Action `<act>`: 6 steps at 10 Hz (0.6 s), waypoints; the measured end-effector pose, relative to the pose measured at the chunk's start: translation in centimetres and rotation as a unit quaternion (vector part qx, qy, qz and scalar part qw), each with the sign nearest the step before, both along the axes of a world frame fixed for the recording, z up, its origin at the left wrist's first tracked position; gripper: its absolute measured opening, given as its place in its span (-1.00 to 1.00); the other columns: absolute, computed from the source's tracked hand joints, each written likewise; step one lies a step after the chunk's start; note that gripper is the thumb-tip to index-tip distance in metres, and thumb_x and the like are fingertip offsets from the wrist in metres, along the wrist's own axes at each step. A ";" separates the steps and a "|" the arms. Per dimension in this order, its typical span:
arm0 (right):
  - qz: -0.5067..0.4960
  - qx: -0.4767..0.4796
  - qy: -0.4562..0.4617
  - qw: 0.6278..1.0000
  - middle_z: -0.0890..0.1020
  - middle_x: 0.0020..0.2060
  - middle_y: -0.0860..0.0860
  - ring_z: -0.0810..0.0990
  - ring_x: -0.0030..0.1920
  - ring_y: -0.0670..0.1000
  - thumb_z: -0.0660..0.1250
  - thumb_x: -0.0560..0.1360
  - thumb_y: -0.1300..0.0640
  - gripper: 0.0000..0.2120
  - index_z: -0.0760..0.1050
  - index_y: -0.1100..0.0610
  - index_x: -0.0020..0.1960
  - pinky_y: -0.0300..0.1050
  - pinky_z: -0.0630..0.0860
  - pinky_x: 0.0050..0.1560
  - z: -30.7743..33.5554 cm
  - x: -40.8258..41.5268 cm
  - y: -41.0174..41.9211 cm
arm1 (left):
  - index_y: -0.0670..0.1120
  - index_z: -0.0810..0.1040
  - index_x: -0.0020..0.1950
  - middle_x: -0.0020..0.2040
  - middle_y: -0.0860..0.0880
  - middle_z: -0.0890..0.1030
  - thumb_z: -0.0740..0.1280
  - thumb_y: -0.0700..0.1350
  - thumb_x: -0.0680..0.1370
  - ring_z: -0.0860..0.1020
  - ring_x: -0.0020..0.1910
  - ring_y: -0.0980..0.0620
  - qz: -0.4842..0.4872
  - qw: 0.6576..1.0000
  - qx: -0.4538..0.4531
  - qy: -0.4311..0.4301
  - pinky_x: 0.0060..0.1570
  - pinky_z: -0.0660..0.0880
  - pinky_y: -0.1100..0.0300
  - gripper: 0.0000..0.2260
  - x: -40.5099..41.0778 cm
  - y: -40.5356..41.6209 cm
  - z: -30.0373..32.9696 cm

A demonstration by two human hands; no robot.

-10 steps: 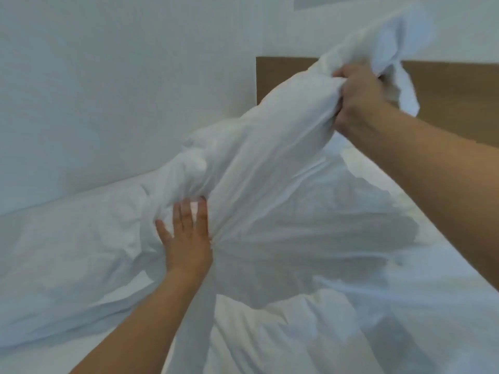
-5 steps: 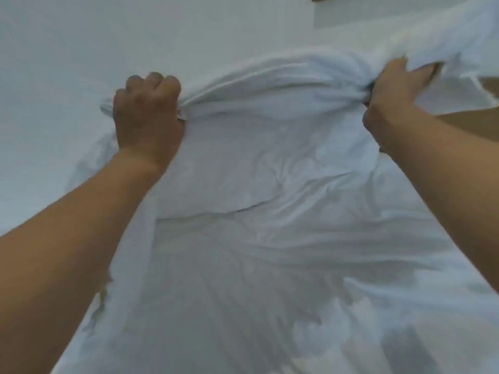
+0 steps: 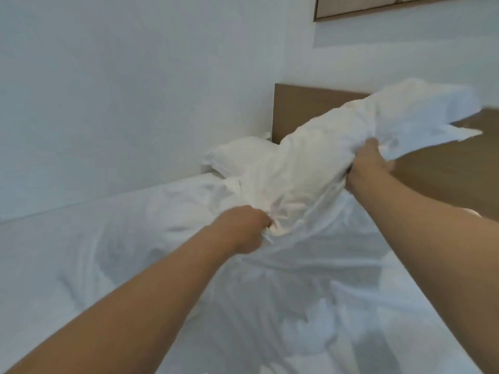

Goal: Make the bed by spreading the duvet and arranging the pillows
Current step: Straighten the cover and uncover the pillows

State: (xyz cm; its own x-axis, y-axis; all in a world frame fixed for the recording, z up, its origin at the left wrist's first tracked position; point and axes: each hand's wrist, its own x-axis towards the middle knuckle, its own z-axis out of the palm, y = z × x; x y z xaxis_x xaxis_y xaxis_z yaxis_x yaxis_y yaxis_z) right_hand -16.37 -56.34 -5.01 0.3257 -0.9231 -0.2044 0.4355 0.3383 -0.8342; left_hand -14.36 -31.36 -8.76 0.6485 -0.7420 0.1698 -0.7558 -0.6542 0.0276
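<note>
A white duvet (image 3: 310, 168) is bunched and lifted over the bed, its upper end blurred in front of the headboard. My left hand (image 3: 244, 229) grips a fold of it low, near the middle of the bed. Higher and to the right, my right hand (image 3: 368, 164) clutches the duvet's raised part. A white pillow (image 3: 237, 155) lies at the head of the bed against the wall, partly hidden by the duvet. The rest of the duvet lies crumpled over the mattress (image 3: 67, 252).
A brown wooden headboard (image 3: 302, 109) stands at the far end. A white wall (image 3: 135, 90) runs along the bed's left side. A framed panel (image 3: 378, 6) hangs high on the far wall.
Both hands have dropped from a high, level hold. My left hand now grips the duvet low over the bed, and the duvet has come down, uncovering the pillow and the headboard.
</note>
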 end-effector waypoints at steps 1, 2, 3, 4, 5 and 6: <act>0.054 0.085 0.088 0.991 0.50 0.27 0.04 0.58 0.12 0.15 0.47 -0.19 -0.51 0.35 0.12 -0.06 0.50 0.23 0.56 0.08 -10.2 -1.1 3.2 | 0.00 0.43 0.28 0.19 -0.08 0.53 0.34 -0.15 0.45 0.48 0.17 -0.14 -0.042 0.999 0.010 -0.015 0.26 0.36 0.01 -0.61 -2.2 1.1 -8.1; 0.107 0.079 0.161 0.978 0.37 0.38 0.09 0.46 0.27 0.17 0.58 0.03 -0.34 0.26 0.04 0.04 0.52 0.11 0.46 0.24 -16.9 -5.5 10.3 | -0.11 0.49 0.12 0.10 -0.13 0.50 0.39 0.01 0.40 0.50 0.06 -0.21 0.021 0.990 -0.059 -0.126 0.23 0.33 -0.09 -0.65 -2.4 6.1 -12.9; 0.123 0.080 0.211 0.966 0.40 0.36 0.08 0.45 0.29 0.14 0.61 0.21 -0.12 0.08 0.06 0.09 0.51 0.06 0.41 0.30 -22.0 -6.3 14.0 | -0.18 0.54 0.05 0.04 -0.21 0.52 0.38 0.00 0.37 0.49 -0.01 -0.23 0.005 0.980 -0.033 -0.195 0.12 0.36 -0.11 -0.66 -5.0 11.3 -17.8; 0.152 0.093 0.250 0.952 0.41 0.30 0.01 0.45 0.28 0.14 0.59 0.23 -0.15 0.06 0.06 0.11 0.51 0.05 0.42 0.27 -23.8 -5.5 15.4 | -0.19 0.54 0.00 0.00 -0.24 0.53 0.35 -0.16 0.33 0.50 -0.02 -0.26 -0.005 0.981 0.073 -0.178 0.09 0.38 -0.09 -0.74 -6.1 14.7 -20.1; 0.142 0.133 0.243 0.950 0.44 0.24 -0.01 0.51 0.18 0.14 0.56 0.21 -0.14 -0.03 0.17 0.12 0.46 0.05 0.48 0.21 -25.8 -4.3 17.3 | -0.15 0.54 -0.01 0.02 -0.22 0.55 0.27 -0.18 0.36 0.51 0.04 -0.26 -0.062 0.978 0.152 -0.132 0.23 0.32 -0.08 -0.77 -5.7 15.4 -22.2; 0.149 0.199 0.204 0.947 0.51 0.16 0.09 0.56 0.10 0.20 0.50 0.32 -0.05 -0.31 0.31 0.09 0.35 0.17 0.54 0.13 -25.6 -3.8 16.9 | 0.18 0.24 0.49 0.47 0.26 0.21 0.04 0.06 0.62 0.26 0.38 0.34 0.075 0.966 0.236 -0.068 0.49 -0.29 0.08 -0.59 -2.0 17.5 -23.7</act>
